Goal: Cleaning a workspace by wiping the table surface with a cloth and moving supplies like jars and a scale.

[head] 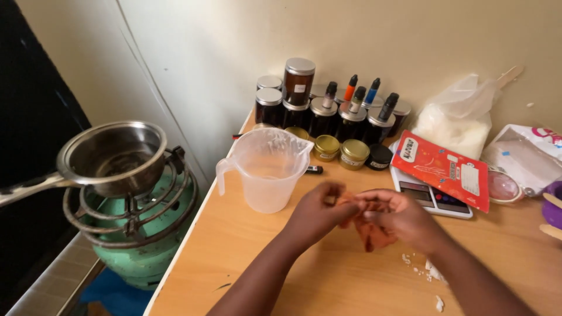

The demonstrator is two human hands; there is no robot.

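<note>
**Both hands working an orange piece over the bench**

At far left a steel saucepan (pixel 111 155) sits on the ring of a green gas burner (pixel 137 231), off the bench's (pixel 246 251) left edge and apart from it. On the bench near that edge stands a clear plastic measuring jug (pixel 268 169), which looks empty; no liquid can be made out in it.

Just right of the jug, the left hand (pixel 319 213) and the right hand (pixel 398 219) meet over the middle of the bench. Between them is a crumpled orange piece (pixel 369 231), thin and soft-looking; whether it is cloth, paper or wrapper I cannot tell. Each hand's grip is closed on it, fingers pinched and curled, the left at its upper edge, the right wrapped over its other side. It is held just above the wood, not lying on it.

As a judgement, the work is at an early stage: pan and jug hold nothing visible, and white crumbs (pixel 424 269) lie scattered by the right wrist.

Behind, dark jars and dropper bottles (pixel 328 105) line the wall. Further right lie a red packet (pixel 442 169) on a kitchen scale (pixel 430 199) and a bag of white flakes (pixel 453 126). Open room lies in front of the hands; the back and right are crowded.
</note>
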